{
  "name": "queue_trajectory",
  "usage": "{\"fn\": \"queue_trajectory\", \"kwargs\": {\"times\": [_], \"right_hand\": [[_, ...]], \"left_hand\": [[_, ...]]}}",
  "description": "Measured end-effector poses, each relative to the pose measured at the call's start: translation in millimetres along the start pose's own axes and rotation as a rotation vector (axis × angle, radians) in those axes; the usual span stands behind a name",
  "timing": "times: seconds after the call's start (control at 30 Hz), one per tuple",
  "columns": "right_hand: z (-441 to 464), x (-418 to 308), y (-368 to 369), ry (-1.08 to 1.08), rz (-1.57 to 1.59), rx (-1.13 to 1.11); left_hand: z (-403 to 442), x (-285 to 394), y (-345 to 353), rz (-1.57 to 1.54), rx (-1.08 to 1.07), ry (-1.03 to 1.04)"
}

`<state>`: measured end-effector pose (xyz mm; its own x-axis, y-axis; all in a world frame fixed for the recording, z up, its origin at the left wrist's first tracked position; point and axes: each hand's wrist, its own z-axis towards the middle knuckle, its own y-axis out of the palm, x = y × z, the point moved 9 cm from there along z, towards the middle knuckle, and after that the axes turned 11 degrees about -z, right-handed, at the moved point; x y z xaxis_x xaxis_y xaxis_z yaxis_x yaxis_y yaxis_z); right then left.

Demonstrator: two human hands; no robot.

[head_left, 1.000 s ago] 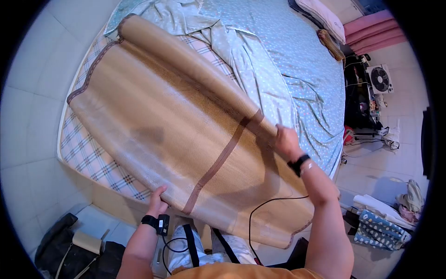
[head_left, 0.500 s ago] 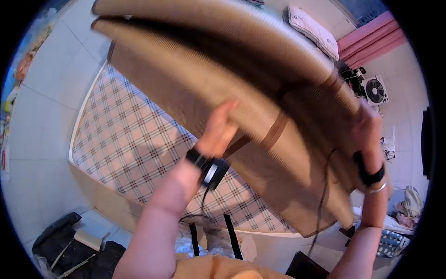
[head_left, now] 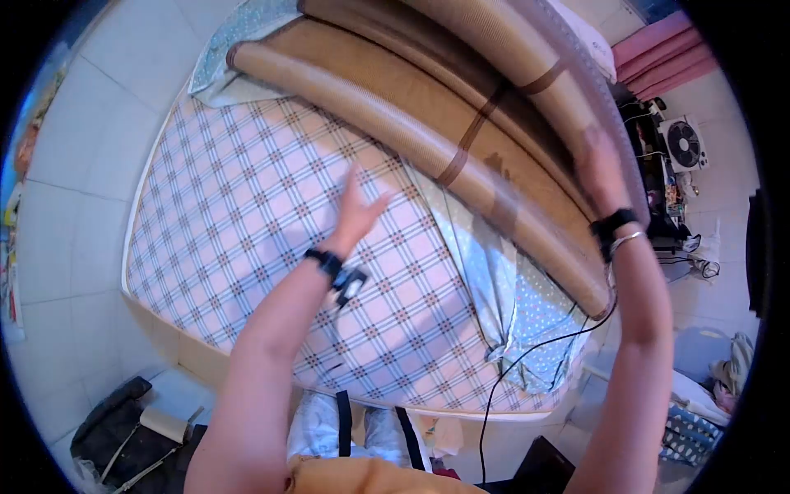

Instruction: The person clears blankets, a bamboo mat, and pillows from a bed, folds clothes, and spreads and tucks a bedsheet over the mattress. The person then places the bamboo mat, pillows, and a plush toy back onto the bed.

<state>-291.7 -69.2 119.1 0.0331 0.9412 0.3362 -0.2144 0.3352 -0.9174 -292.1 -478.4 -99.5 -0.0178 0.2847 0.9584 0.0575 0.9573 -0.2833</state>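
A brown woven sleeping mat, edged and banded in darker brown, lies loosely folded with rolled edges across the far right half of a plaid mattress. Under it, a pale green dotted sheet shows bunched at both ends. My left hand hovers over the bare plaid, fingers spread, apart from the mat and holding nothing. At the mat's upper right fold is my right hand, blurred, so its grip cannot be made out. Both wrists carry black straps; a dark cable runs across the dotted sheet.
A box fan stands on the right beside cluttered dark shelving. Behind the mat are a pillow and a pink curtain. On the floor lie a black bag at lower left and a dotted cloth basket at lower right.
The mat has dropped and shifted away to the upper right, uncovering more mattress and the dotted sheet. My left hand has come off it; my right hand moved up and left.
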Motion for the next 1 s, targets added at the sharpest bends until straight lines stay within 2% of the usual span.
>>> {"fn": "queue_trajectory", "kwargs": {"times": [0.03, 0.07, 0.1, 0.13, 0.2, 0.27, 0.3, 0.37, 0.4, 0.47, 0.5, 0.57, 0.6, 0.63, 0.67, 0.73, 0.8, 0.83, 0.87, 0.9, 0.93, 1.0], "right_hand": [[-15.1, -27.3, 32.8, -0.058, 0.183, 0.023], [-32.5, -62.2, 61.6, -0.057, 0.276, -0.131], [-45.9, -107.9, 76.0, -0.166, 0.317, -0.192], [-55.0, -146.0, 109.0, -0.186, 0.232, -0.441], [-62.4, -205.9, 145.2, -0.126, 0.72, -0.447], [-66.5, -257.7, 203.3, 0.412, 1.666, -0.857], [-53.8, -268.9, 211.1, 0.416, 1.648, -0.871], [-21.1, -280.2, 219.6, 1.021, 2.627, -0.575], [-5.9, -281.6, 219.1, 1.123, 2.794, -0.494], [6.2, -281.7, 224.7, 1.333, 2.656, -0.414], [14.1, -281.2, 234.2, 1.323, 2.65, -0.424], [25.0, -247.4, 262.5, 1.415, 2.452, -0.282], [54.3, -217.6, 245.3, 1.196, 2.422, -0.148], [87.3, -181.1, 237.2, 0.874, 2.372, -0.3], [123.3, -131.8, 227.2, 0.776, 2.202, -0.141], [188.0, -66.3, 176.3, 0.817, 2.153, -0.024], [185.9, -39.0, 169.5, 1.286, 1.773, 0.116], [200.1, -53.6, 166.4, 0.855, 1.496, -0.043], [202.3, -86.5, 175.0, 0.546, 1.205, -0.239], [199.9, -121.2, 180.3, 0.232, 0.911, -0.317], [177.4, -154.8, 205.5, 0.042, 0.628, -0.45], [137.0, -125.1, 269.9, 0.412, 0.441, -0.256]], "left_hand": [[-16.1, -41.9, -42.6, 0.327, 0.106, -0.137], [-32.6, -77.3, -79.6, 0.364, 0.182, -0.215], [-42.5, -100.6, -107.5, 0.586, 0.192, -0.419], [-47.5, -137.3, -123.8, 0.576, 0.179, -0.491], [-52.3, -144.0, -124.8, 0.498, 0.123, -0.726], [-48.9, -155.7, -119.9, 0.487, 0.112, -0.797], [-49.5, -162.9, -116.0, 0.477, 0.109, -0.858], [-48.4, -165.6, -111.4, 0.424, 0.112, -0.894], [-47.2, -165.7, -111.6, 0.386, 0.121, -0.914], [-46.2, -165.5, -111.6, 0.354, 0.13, -0.922], [-45.9, -169.5, -111.3, 0.378, 0.111, -0.938], [-41.5, -177.4, -109.7, 0.383, 0.086, -0.917], [-42.3, -183.4, -109.7, 0.368, 0.084, -0.913], [-42.3, -189.5, -110.3, 0.371, 0.079, -0.908], [-43.1, -192.0, -108.5, 0.374, 0.076, -0.909], [-41.8, -180.9, -110.3, 0.337, 0.081, -0.918], [-39.8, -171.8, -110.0, 0.38, 0.009, -1.027], [-42.2, -185.5, -107.7, 0.392, 0.026, -0.985], [-44.3, -185.2, -106.3, 0.386, 0.021, -0.978], [-43.6, -185.4, -106.0, 0.364, 0.038, -0.961], [-43.5, -186.6, -107.1, 0.351, 0.049, -0.95], [-43.7, -187.2, -106.7, 0.366, 0.039, -0.951]]}}
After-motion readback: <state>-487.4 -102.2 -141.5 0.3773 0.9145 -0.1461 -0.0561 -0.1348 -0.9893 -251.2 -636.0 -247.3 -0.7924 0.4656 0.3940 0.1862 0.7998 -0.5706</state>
